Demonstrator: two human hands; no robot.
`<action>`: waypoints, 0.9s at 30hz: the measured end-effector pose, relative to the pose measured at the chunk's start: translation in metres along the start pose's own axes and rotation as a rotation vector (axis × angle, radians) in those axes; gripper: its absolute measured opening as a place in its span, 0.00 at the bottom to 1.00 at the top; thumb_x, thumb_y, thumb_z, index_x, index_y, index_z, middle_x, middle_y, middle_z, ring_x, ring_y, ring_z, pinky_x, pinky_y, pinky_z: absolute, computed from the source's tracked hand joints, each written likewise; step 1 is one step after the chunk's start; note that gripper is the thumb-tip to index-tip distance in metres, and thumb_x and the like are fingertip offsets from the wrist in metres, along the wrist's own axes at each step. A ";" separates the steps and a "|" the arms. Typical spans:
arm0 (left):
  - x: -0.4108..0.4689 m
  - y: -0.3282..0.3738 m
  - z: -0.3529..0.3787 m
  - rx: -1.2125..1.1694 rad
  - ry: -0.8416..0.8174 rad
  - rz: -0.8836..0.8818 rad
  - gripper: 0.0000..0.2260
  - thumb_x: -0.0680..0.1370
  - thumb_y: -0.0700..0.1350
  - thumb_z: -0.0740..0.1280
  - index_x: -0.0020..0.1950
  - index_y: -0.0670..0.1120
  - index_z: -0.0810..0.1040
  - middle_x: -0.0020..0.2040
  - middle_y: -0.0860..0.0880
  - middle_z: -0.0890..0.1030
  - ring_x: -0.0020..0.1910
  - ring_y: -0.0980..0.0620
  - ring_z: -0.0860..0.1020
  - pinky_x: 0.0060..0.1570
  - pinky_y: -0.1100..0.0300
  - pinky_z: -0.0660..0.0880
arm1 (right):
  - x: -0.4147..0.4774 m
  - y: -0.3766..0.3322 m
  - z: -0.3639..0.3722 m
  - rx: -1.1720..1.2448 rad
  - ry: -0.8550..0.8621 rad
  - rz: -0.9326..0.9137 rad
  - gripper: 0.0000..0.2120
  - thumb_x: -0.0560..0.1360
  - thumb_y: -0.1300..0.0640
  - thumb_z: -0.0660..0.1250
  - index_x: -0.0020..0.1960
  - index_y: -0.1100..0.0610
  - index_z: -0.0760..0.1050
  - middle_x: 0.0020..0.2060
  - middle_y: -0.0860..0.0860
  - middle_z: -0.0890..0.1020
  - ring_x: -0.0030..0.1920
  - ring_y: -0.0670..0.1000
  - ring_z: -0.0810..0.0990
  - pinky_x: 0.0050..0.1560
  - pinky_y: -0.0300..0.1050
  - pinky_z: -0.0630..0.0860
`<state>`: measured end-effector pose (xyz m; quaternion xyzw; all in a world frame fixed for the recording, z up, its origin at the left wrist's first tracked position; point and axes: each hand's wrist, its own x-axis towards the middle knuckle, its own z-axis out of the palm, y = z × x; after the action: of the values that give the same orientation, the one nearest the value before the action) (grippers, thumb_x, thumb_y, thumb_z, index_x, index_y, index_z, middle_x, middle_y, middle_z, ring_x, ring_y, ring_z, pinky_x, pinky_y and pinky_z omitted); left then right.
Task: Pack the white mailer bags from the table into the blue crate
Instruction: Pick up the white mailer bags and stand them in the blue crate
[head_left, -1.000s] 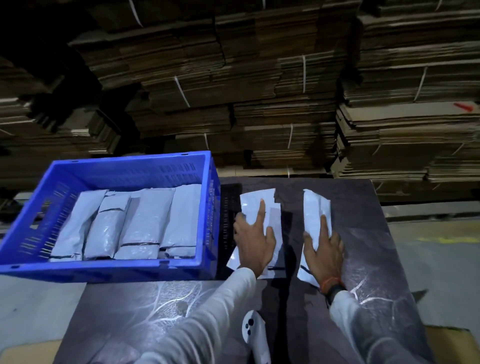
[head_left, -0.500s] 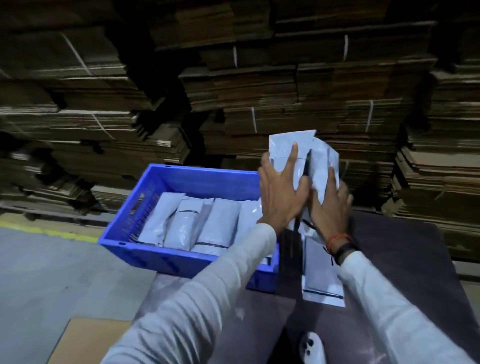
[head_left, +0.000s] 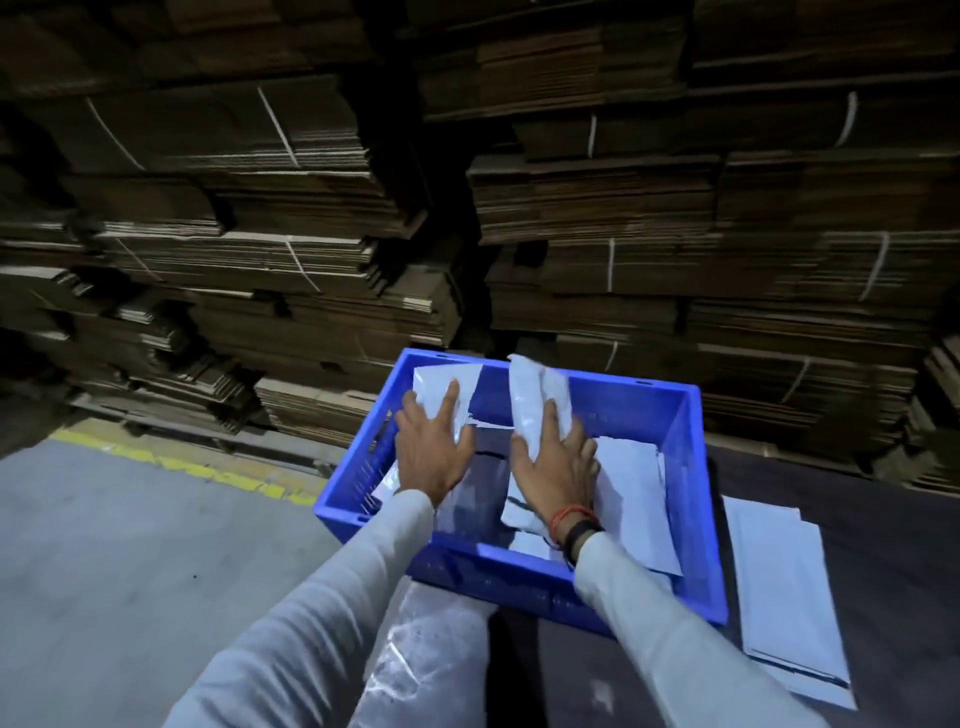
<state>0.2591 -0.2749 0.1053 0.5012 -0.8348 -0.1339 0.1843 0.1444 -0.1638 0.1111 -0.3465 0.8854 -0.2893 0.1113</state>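
Note:
The blue crate (head_left: 696, 483) stands on the dark table, and both my hands are over its inside. My left hand (head_left: 434, 454) grips a white mailer bag (head_left: 441, 382) near the crate's left wall. My right hand (head_left: 558, 470) grips a second white mailer bag (head_left: 530, 402) over the crate's middle. Both held bags tilt up toward the far wall. More white mailer bags (head_left: 636, 499) lie in the crate's right half; those under my hands are hidden. A flat pile of mailer bags (head_left: 784, 597) rests on the table right of the crate.
Strapped stacks of flattened cardboard (head_left: 597, 208) fill the background right behind the crate. Grey floor with a yellow line (head_left: 192, 467) lies to the left. The dark table (head_left: 857, 499) stretches right. Clear plastic film (head_left: 415, 649) lies on the table's near edge.
Both hands lifted one mailer bag each off the table, swung left and lowered them into the crate. The view turned left, so the crate is now centred.

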 end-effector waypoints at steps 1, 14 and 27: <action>0.003 -0.014 0.003 0.045 -0.033 -0.006 0.31 0.74 0.59 0.57 0.78 0.55 0.61 0.70 0.30 0.62 0.69 0.32 0.62 0.65 0.43 0.65 | 0.001 -0.006 0.013 -0.024 -0.028 0.015 0.33 0.77 0.40 0.56 0.78 0.48 0.51 0.74 0.60 0.58 0.69 0.63 0.61 0.67 0.59 0.61; 0.011 -0.086 0.037 0.229 -0.359 -0.081 0.32 0.79 0.64 0.55 0.80 0.55 0.52 0.80 0.40 0.49 0.79 0.38 0.49 0.73 0.40 0.58 | -0.003 -0.026 0.103 -0.052 -0.340 0.006 0.30 0.78 0.43 0.60 0.77 0.47 0.57 0.77 0.60 0.52 0.74 0.64 0.56 0.75 0.56 0.54; 0.015 -0.070 0.024 0.052 -0.117 -0.059 0.24 0.81 0.56 0.58 0.74 0.47 0.68 0.75 0.37 0.63 0.73 0.36 0.63 0.67 0.42 0.65 | 0.000 0.002 0.067 0.262 -0.154 -0.038 0.25 0.76 0.55 0.67 0.72 0.53 0.68 0.74 0.58 0.63 0.74 0.57 0.63 0.72 0.45 0.60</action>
<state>0.2970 -0.3193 0.0583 0.5214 -0.8323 -0.1464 0.1181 0.1698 -0.1923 0.0560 -0.3670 0.8222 -0.3770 0.2175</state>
